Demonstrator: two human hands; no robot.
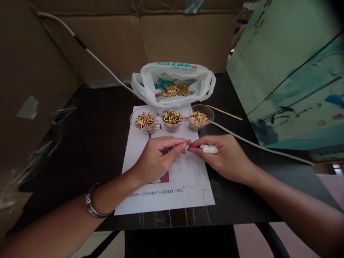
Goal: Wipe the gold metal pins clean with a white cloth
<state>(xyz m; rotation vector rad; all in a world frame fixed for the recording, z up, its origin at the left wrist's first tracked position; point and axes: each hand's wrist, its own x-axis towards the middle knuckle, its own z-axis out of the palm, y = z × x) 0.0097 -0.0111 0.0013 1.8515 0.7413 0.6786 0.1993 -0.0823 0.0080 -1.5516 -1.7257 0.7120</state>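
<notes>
My left hand (158, 157) and my right hand (224, 156) meet over a printed white sheet (188, 193). Between the thumb and finger of my left hand is a small gold pin (189, 141), with my right fingertips touching or very near it. A crumpled white tissue (209, 149) is tucked in my right hand. Behind the hands stand three clear plastic cups of small gold pins: the left cup (145, 121), the middle cup (172, 118) and the right cup (199, 118). An open white plastic bag (174, 71) behind them holds longer gold pins (176, 90).
A thin wooden stick (225, 112) lies right of the cups on the dark table (94, 118). A white cable (258, 145) crosses the table behind the hands. Cardboard walls (113, 43) stand at the back and left, a pale green painted panel (301, 82) at the right.
</notes>
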